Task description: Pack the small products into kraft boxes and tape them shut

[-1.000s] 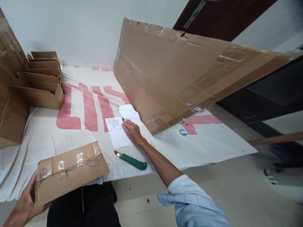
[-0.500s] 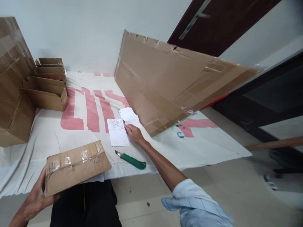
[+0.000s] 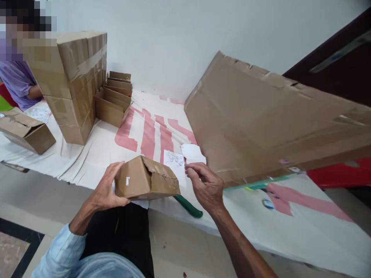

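My left hand [image 3: 106,189] grips the left end of a small brown cardboard box [image 3: 133,177], which is held tilted over the table's front edge. A small white label shows on the box's end, and a top flap looks slightly raised. To its right, my right hand [image 3: 206,187] is closed in a pinch; whatever lies between the fingertips is too small to make out. Just beyond those fingers is a white sheet with small marked squares [image 3: 175,159], beside a folded white paper [image 3: 193,153]. The green handle of a utility knife [image 3: 189,206] shows below, its blade hidden behind the box.
A large cardboard sheet [image 3: 261,119] leans at the right. Tall stacked cartons [image 3: 82,77] and open narrow boxes [image 3: 113,106] stand left. Farther left, another carton [image 3: 27,131] lies near a person in a purple sleeve [image 3: 17,79]. A tape roll [image 3: 268,204] sits at right.
The view has swung left, bringing the other person into sight. My left hand has turned the box so its end faces me. My right hand has lifted off the marked sheet, nearer the box.
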A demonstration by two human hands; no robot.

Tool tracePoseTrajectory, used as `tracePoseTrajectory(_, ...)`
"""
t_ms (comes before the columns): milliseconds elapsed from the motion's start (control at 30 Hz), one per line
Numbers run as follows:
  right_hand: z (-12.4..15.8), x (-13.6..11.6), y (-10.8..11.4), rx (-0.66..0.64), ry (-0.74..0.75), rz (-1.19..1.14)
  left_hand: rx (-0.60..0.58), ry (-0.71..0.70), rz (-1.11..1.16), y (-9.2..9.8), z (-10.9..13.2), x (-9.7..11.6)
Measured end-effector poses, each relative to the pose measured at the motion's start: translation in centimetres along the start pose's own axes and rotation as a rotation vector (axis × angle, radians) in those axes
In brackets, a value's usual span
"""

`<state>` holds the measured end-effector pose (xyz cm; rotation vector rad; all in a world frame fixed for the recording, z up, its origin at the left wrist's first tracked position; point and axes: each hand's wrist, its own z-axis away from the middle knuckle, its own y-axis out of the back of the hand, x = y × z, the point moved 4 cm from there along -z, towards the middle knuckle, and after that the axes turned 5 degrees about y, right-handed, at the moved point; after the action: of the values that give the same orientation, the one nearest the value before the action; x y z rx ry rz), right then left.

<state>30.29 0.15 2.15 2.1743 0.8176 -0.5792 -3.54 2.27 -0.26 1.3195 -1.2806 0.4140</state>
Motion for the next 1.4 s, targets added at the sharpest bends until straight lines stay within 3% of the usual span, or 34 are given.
tracePoseTrajectory(100,-0.8,-5.2,0.5,-0.044,0.149,0.034,0.044,-0.054,-0.008,-0.8,-0.3,1.1)
tracePoseTrajectory(267,-1.3,-13.4,0.2,-0.121,0.522,0.111,0.068,-0.087,-0.044,-1.9,-0.9,2.8)
tracePoseTrajectory(400,-1.2,-16.3,-1.0,-0.219,0.68,0.149,0.097,-0.101,-0.05,-2.2,-1.0,3.3)
tracePoseTrajectory(467,-1.5,-15.7,-1.0,-0.183,0.636,0.149,0.08,-0.092,-0.021,-1.7,-0.7,2.5)
tracePoseTrajectory(567,-2.1,-12.6,-0.4,-0.144,0.443,0.112,0.018,-0.025,0.063,0.0,0.2,-0.2)
tracePoseTrajectory(700,-1.0,-7.4,-1.3,-0.344,0.16,0.013,-0.087,0.148,0.106,2.5,1.9,-4.6)
tracePoseTrajectory(800,1.1,-4.2,-2.9,-0.503,-0.033,-0.021,-0.101,0.219,0.157,3.7,2.8,-6.3)
tracePoseTrajectory(967,3.6,-1.9,-4.6,-0.57,-0.264,-0.147,-0.061,0.169,0.216,4.7,2.5,-5.8)
tracePoseTrajectory(1133,3.8,-2.8,-5.0,-0.497,-0.221,-0.186,-0.081,0.189,0.161,5.3,1.5,-5.0)
tracePoseTrajectory(1233,4.3,-1.9,-4.7,-0.447,-0.185,-0.161,-0.064,0.19,0.155,5.6,1.3,-4.7)
tracePoseTrajectory(1333,6.1,1.6,-3.4,-0.425,-0.199,0.125,-0.075,0.176,0.134,5.5,1.2,-4.3)
tracePoseTrajectory(1400,8.2,4.7,-2.3,-0.491,-0.261,0.435,-0.074,0.182,0.123,5.2,1.2,-3.9)
